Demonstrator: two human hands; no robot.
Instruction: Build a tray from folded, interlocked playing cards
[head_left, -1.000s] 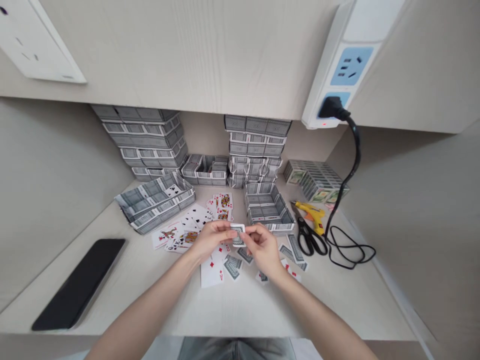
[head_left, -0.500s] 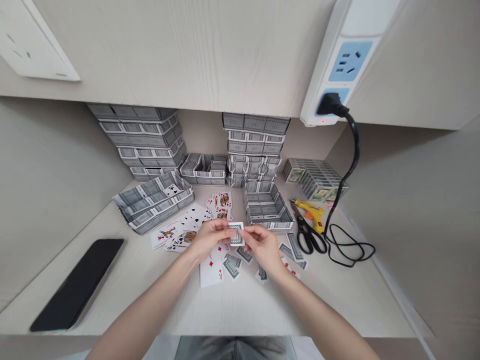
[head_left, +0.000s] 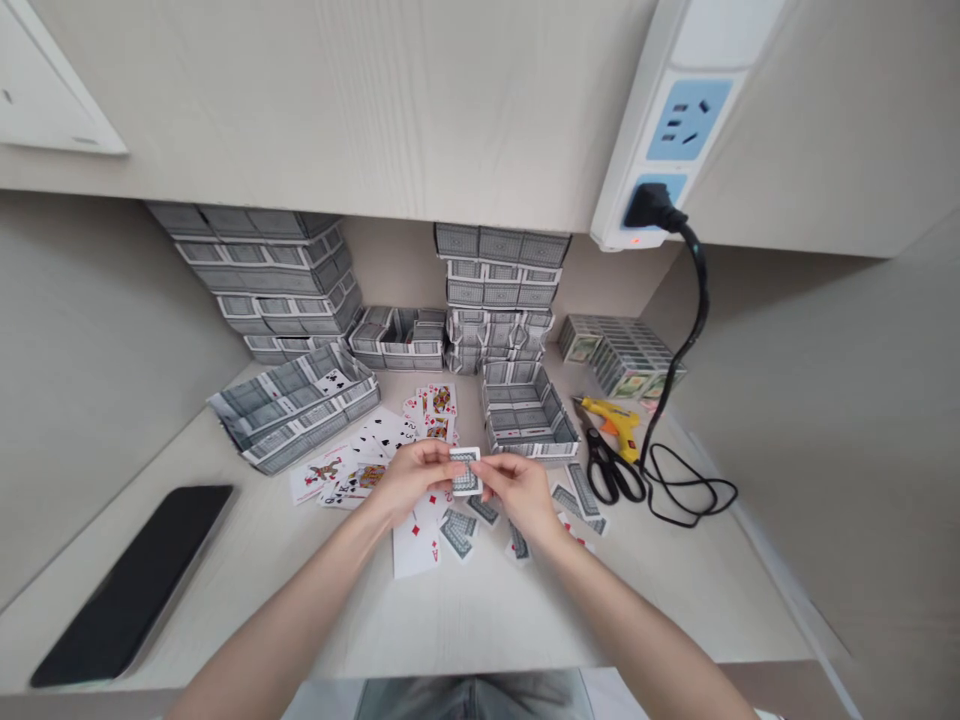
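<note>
Between my two hands is a small grey-backed playing card piece (head_left: pixel 466 478), held above the desk with its patterned back facing me. My left hand (head_left: pixel 414 482) pinches its left side, thumb on the front. My right hand (head_left: pixel 519 490) pinches the right side with thumb and fingers. Whether it is folded or cut I cannot tell. Under and left of my hands lie face-up playing cards (head_left: pixel 414 555), partly hidden by the left hand. Small grey-backed card pieces (head_left: pixel 456 537) are scattered below and right of the hands.
Open trays built from cards stand left (head_left: pixel 300 400) and right (head_left: pixel 529 405), before tall card-box stacks (head_left: pixel 270 270). A yellow glue gun (head_left: pixel 615 425), black scissors (head_left: pixel 611 470) and a looped cord (head_left: pixel 694 500) lie right. A black phone-like slab (head_left: pixel 135 585) lies left.
The view has shifted slightly, so most things sit a little further left. Both hands keep their pinch on the card piece, with the right thumb slightly further over its edge.
</note>
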